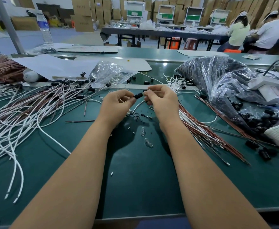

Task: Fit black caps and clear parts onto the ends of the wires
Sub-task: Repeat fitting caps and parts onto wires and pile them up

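Observation:
Above the middle of the green table (135, 179), my left hand (117, 103) and my right hand (162, 100) meet around one black cap (138, 96). Each hand pinches an end of it with curled fingers. A white wire (139, 104) curves down from my right hand toward the table. Two clear parts (143, 133) (149, 143) lie on the table between my forearms. Wires with black caps fitted (66, 90) spread out at the left. Bare red and white wires (201, 129) lie in a bundle at the right.
A big plastic bag of black caps (226, 83) sits at the right, with loose caps (266, 119) spilled beside it. A smaller clear bag (109, 73) lies behind my hands. A white paper sheet (52, 65), a water bottle (44, 28) and two seated people (239, 30) are further back.

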Demonstrator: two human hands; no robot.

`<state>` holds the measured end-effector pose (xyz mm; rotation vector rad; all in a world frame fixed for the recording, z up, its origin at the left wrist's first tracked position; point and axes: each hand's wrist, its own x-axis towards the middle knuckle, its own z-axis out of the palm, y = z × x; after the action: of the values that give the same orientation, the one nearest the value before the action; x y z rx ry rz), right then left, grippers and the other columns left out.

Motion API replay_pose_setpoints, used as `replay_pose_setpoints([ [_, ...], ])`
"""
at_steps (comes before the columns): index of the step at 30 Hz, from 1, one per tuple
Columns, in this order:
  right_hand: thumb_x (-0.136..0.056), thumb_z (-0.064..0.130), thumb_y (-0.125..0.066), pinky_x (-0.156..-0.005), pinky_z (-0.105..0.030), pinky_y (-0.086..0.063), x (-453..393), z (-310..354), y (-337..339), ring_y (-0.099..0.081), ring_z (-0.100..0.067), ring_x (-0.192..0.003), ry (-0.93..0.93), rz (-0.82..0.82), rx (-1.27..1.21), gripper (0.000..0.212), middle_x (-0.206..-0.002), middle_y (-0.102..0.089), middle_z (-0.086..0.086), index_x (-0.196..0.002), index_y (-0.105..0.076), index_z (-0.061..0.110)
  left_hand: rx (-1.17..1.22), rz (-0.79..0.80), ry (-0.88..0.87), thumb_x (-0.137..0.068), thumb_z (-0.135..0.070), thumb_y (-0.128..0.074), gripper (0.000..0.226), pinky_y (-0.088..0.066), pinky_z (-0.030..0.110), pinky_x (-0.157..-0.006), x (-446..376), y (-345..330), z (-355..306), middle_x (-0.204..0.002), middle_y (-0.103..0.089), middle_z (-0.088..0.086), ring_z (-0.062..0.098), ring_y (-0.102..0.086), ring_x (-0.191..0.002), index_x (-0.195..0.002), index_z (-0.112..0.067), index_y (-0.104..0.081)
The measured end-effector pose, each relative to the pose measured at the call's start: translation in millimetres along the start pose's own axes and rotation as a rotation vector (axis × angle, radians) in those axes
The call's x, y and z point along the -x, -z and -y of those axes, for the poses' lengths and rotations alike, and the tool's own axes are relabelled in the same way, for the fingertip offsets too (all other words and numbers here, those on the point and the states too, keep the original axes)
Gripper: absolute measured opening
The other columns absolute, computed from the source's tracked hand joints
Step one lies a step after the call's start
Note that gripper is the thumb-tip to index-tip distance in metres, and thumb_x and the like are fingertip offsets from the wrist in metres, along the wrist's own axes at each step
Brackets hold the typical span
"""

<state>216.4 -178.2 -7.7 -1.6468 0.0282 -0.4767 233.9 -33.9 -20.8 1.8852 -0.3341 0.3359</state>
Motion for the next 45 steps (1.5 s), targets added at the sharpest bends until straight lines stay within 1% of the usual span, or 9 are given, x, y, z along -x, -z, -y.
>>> replay_pose_setpoints([
  [4,-0.086,0.012,-0.068,-0.060,-0.022,-0.047,-0.5,1.0,2.3,-0.057,-0.004,-0.061,-0.069,-0.033,-0.092,0.007,-0.076,-0.066,0.000,-0.084,-0.068,0.019,-0.013,0.028,0.006,-0.089,-0.013,-0.065,0.021,-0.037,0.019,-0.053,1.1,1.8,-1.2,-0.085,-0.065,0.026,0.011,-0.044,-0.058,-0.078,-0.030,-0.069],
  [10,-0.082,0.000,-0.061,-0.048,-0.016,-0.039,0.2,4.4,1.7,-0.049,-0.005,-0.048,-0.193,0.053,-0.199,0.013,-0.062,-0.063,0.000,-0.080,-0.064,0.012,0.009,0.033,0.014,-0.088,-0.012,-0.065,0.020,-0.039,0.024,-0.061,1.2,2.0,-0.3,-0.081,-0.066,0.022,0.013,-0.048,-0.063,-0.079,-0.030,-0.069],
  [16,-0.083,0.002,-0.064,-0.047,-0.016,-0.038,1.7,2.7,-0.3,-0.048,-0.006,-0.048,-0.200,0.089,-0.154,0.010,-0.061,-0.062,0.000,-0.078,-0.064,0.011,0.017,0.039,0.005,-0.087,-0.011,-0.066,0.016,-0.033,0.012,-0.048,0.8,1.7,2.0,-0.068,-0.058,0.002,0.001,-0.039,-0.048,-0.080,-0.024,-0.070],
  [21,-0.087,0.006,-0.064,-0.052,-0.021,-0.041,0.9,1.9,-1.6,-0.052,-0.009,-0.052,-0.207,0.113,-0.177,0.014,-0.062,-0.064,-0.001,-0.074,-0.063,0.011,-0.093,-0.002,-0.012,-0.088,-0.014,-0.065,0.010,-0.037,0.023,-0.057,0.0,1.0,4.4,-0.075,-0.068,0.010,0.006,-0.043,-0.053,-0.084,-0.021,-0.071],
  [25,-0.091,0.006,-0.062,-0.050,-0.018,-0.044,-0.2,-1.5,-1.5,-0.053,-0.007,-0.050,-0.224,0.104,-0.201,0.016,-0.061,-0.064,-0.001,-0.076,-0.062,0.010,-0.089,0.016,-0.021,-0.088,-0.013,-0.066,0.013,-0.040,0.023,-0.059,0.8,2.0,3.1,-0.071,-0.068,0.004,0.005,-0.048,-0.055,-0.083,-0.024,-0.071],
  [30,-0.093,0.004,-0.060,-0.049,-0.016,-0.047,0.2,-7.8,-3.6,-0.057,-0.004,-0.049,-0.224,0.118,-0.168,0.017,-0.061,-0.064,-0.001,-0.076,-0.060,0.009,-0.086,0.017,-0.027,-0.087,-0.009,-0.067,0.007,-0.040,0.027,-0.062,2.5,3.0,1.5,-0.077,-0.069,0.020,0.016,-0.051,-0.061,-0.088,-0.012,-0.073],
  [34,-0.093,0.004,-0.059,-0.051,-0.016,-0.047,1.3,-9.8,-4.1,-0.057,-0.003,-0.049,-0.194,0.125,-0.140,0.017,-0.064,-0.064,-0.003,-0.077,-0.060,0.009,-0.130,0.016,-0.024,-0.088,-0.011,-0.068,0.010,-0.036,0.022,-0.055,2.8,2.7,1.8,-0.069,-0.064,0.009,0.010,-0.044,-0.054,-0.091,-0.005,-0.075],
  [39,-0.094,0.003,-0.057,-0.051,-0.016,-0.046,4.1,-8.8,-5.0,-0.054,-0.006,-0.048,-0.150,0.155,-0.121,0.020,-0.064,-0.061,-0.004,-0.075,-0.058,0.009,-0.091,0.000,-0.011,-0.087,-0.009,-0.068,0.009,-0.038,0.026,-0.062,3.2,3.7,1.1,-0.074,-0.066,0.018,0.018,-0.049,-0.063,-0.089,-0.004,-0.074],
  [45,-0.095,0.004,-0.056,-0.048,-0.015,-0.042,5.0,-9.3,-5.6,-0.050,-0.006,-0.047,-0.132,0.162,-0.089,0.021,-0.061,-0.059,-0.003,-0.074,-0.057,0.010,-0.088,-0.007,-0.018,-0.088,-0.008,-0.066,0.011,-0.034,0.023,-0.056,1.7,2.4,2.8,-0.068,-0.060,0.007,0.013,-0.043,-0.058,-0.095,-0.005,-0.074],
])
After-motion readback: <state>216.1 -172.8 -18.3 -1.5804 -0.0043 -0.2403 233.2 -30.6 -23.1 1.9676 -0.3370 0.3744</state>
